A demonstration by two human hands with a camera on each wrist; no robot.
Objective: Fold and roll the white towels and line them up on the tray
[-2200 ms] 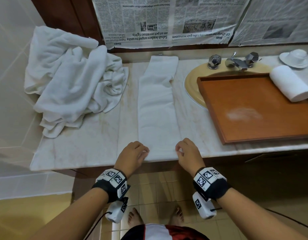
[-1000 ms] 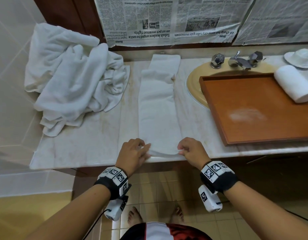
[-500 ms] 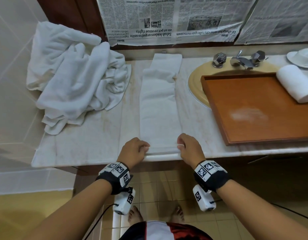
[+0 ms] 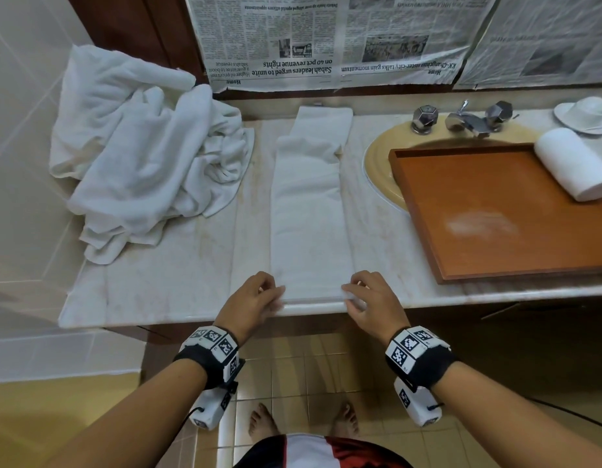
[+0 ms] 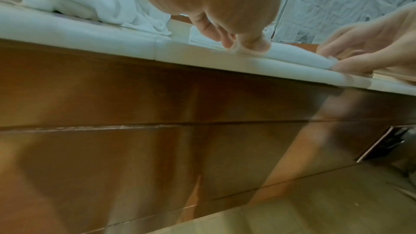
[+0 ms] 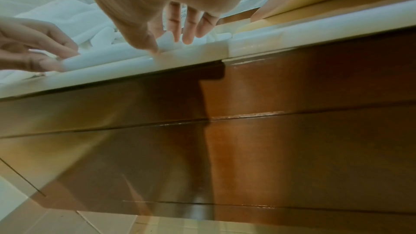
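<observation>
Towel [image 4: 309, 211], a long folded terry strip, lies mid-frame on the pale marble surface [image 4: 178, 285]; left hand [image 4: 250, 304] and right hand [image 4: 373, 300] pinch its rolled near end. At right sits a wooden tray [image 4: 495, 231] holding one rolled towel [image 4: 573, 163].

A bathroom, seen from above a marble vanity counter [image 4: 164, 292] set against tiled walls [image 4: 19, 136], with a yellow basin [image 4: 377, 167] and chrome taps [image 4: 461, 119] at the back. White towels [image 4: 140, 153] lie heaped on the counter, a wooden tray [image 4: 495, 214] rests across the basin, and newspaper [image 4: 326, 38] covers the wall above. Bare feet [image 4: 262, 423] stand on a tiled floor [image 4: 309, 369] before a wooden cabinet [image 5: 157, 104].
</observation>
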